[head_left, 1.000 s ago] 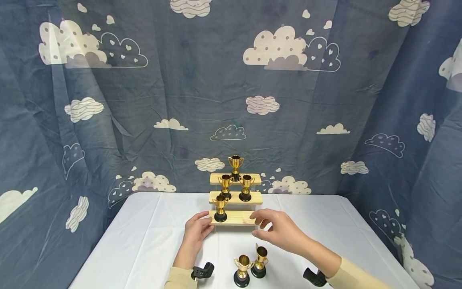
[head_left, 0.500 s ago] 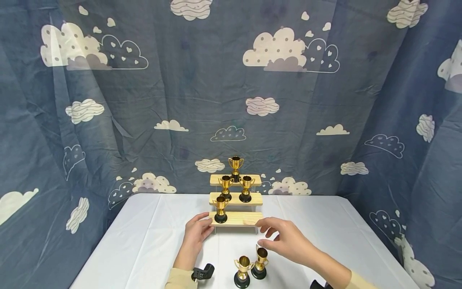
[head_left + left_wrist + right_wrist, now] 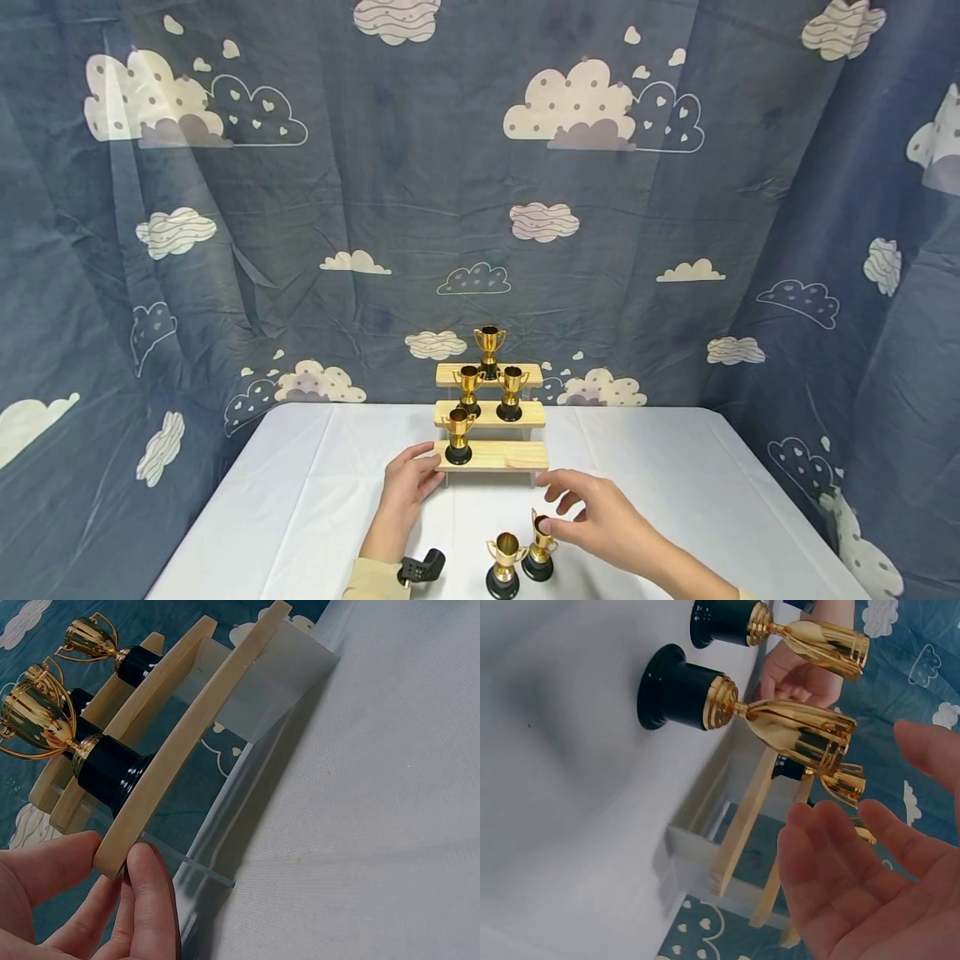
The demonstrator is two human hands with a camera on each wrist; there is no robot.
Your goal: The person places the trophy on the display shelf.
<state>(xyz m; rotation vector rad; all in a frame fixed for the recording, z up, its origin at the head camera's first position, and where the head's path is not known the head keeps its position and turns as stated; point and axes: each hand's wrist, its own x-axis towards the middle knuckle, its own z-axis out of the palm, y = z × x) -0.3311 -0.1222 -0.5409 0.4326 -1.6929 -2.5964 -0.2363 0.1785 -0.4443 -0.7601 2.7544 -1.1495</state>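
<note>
- Trophy (image 3: 540,550) upright on the table (image 3: 315,500), in front of the right end of the stand (image 3: 489,414), its bowl just beside the right grip (image 3: 596,517).
- Right grip, also in front of the stand's right end: thumb and bent fingers wide apart, nothing held. The right wrist view shows the bowl's rim in line with the gap between thumb and fingertips, apart from both; in the head view the thumb tip covers part of the bowl.
- Second trophy (image 3: 504,565): upright on the table, in front of the stand, just left of the first and slightly farther from the stand.
- Left grip (image 3: 403,493): at the stand's left end, pinching the end of the lowest shelf (image 3: 506,454), thumb on top, fingers underneath.
- Third trophy (image 3: 458,435): upright on the stand's lowest shelf, toward its left end, near the left grip but apart from it.
- Middle shelf (image 3: 531,412) of the stand: left trophy (image 3: 468,385) and right trophy (image 3: 512,392) side by side, both upright.
- Top shelf (image 3: 452,375) of the stand: top trophy (image 3: 489,346), upright, near the middle.
- All six trophies are gold with two handles and a black base.
- Behind the stand: blue curtain (image 3: 420,183) with pale clouds.
- In front of the stand, to its left: black camera (image 3: 422,567) on the left wrist.
</note>
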